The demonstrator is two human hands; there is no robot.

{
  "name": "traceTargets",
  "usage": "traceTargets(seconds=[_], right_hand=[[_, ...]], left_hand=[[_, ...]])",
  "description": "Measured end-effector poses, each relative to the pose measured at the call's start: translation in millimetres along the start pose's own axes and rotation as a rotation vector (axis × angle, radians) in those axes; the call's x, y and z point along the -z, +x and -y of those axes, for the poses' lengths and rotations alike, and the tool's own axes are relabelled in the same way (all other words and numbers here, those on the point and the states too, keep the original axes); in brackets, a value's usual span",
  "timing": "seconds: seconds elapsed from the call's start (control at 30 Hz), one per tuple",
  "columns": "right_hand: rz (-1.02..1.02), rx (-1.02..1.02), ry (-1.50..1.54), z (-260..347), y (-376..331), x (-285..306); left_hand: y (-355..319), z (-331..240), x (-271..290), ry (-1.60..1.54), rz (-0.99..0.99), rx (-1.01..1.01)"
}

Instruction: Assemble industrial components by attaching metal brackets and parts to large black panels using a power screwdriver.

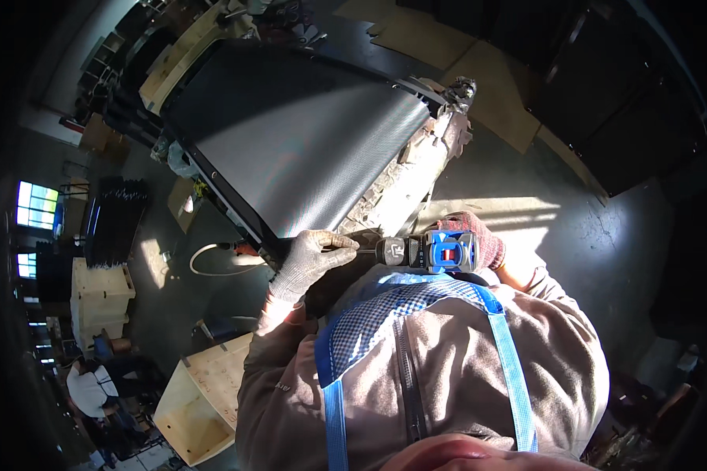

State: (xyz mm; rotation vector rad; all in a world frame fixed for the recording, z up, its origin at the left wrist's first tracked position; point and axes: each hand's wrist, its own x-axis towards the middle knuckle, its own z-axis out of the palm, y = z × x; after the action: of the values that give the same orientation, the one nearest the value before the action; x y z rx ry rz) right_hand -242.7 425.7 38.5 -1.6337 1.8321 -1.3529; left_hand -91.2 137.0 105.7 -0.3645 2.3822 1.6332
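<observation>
My right hand (483, 239), in a reddish knit work glove, is wrapped round a blue and black cordless drill (452, 251). The drill lies level in front of my chest, its black front end pointing left. My left hand (316, 255), in a grey glove, is at the near left corner of a large black panel (291, 133). Its thumb and fingers are drawn together by the drill's tip; what they pinch is too small to make out. The panel has a smooth textured face and a dark rim, and rests on a work stand.
A ragged, pale-wrapped support edge (404, 180) runs along the panel's right side. Cardboard sheets (495, 94) lie on the floor at the far right. A thin pale hose (212, 271) curves left of my left hand. An open wooden box (204, 400) stands at the lower left, near another person (93, 390).
</observation>
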Motion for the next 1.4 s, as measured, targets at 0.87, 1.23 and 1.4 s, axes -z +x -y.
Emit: traceTargets(seconds=[0.87, 1.23, 1.4], right_hand=[[-0.788, -0.605, -0.266, -107, -83, 13], [-0.826, -0.503, -0.402, -131, -74, 21], [-0.754, -0.329, -0.522, -126, -77, 31]], left_hand=[[265, -48, -143, -0.876, 0.159, 0.049], [283, -45, -136, -0.774, 0.108, 0.076], [282, -40, -133, -0.765, 0.173, 0.004]])
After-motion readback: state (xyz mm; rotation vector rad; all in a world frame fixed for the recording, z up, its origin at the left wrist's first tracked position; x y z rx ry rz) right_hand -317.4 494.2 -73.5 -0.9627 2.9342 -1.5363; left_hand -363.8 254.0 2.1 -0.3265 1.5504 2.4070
